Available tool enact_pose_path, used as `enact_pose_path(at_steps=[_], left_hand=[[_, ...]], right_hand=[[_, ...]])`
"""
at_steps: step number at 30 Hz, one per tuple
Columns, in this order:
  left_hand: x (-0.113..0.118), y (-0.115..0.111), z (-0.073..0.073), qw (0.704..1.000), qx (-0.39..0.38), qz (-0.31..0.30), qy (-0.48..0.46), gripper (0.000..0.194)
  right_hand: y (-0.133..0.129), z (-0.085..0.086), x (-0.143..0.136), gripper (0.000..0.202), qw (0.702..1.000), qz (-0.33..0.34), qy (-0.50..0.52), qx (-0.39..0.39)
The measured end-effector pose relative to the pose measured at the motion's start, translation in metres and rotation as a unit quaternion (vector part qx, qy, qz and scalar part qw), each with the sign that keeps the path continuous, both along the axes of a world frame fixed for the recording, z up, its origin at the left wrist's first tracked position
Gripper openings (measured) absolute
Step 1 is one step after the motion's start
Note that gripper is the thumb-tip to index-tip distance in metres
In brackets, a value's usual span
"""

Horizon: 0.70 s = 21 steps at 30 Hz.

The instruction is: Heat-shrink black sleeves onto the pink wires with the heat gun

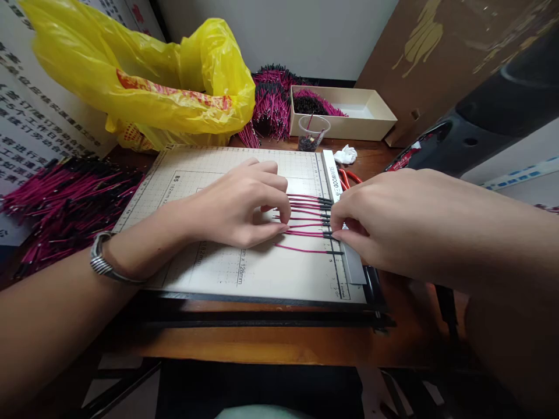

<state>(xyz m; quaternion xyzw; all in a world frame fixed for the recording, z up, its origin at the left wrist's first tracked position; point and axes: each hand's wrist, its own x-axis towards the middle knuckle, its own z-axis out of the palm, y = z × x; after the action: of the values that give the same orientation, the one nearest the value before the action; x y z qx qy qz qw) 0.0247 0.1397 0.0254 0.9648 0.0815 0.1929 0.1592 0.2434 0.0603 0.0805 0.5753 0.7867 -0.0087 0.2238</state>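
Over the cream board [227, 279], my left hand [248, 203] arches palm-down, thumb and index closing at the pink wires [305, 234]; my right hand [367, 218] bends in from the right, fingertips pinched together at their black ends, beside the metal strip [353, 262].
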Motion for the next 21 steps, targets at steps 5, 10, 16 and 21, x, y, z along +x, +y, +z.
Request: enact_pose_path(at_steps=[5,10,16,21], left_hand=[[0.001,-0.003,0.002,1.0,-0.004,-0.001,0.023,0.019],[0.001,-0.004,0.001,0.999,-0.023,-0.017,0.021,0.017],[0.001,-0.001,-0.001,1.0,-0.012,0.024,-0.006,0.02],[0.001,-0.001,-0.002,1.0,0.0,0.023,0.007,0.018]], right_hand=[[-0.002,-0.009,0.001,0.035,0.997,0.034,0.056,0.036],[-0.005,-0.016,0.004,0.033,0.992,0.058,0.098,0.054],[0.001,-0.01,0.002,0.031,0.997,0.01,0.068,0.046],[0.005,-0.01,-0.002,0.026,0.996,-0.019,0.051,0.074]])
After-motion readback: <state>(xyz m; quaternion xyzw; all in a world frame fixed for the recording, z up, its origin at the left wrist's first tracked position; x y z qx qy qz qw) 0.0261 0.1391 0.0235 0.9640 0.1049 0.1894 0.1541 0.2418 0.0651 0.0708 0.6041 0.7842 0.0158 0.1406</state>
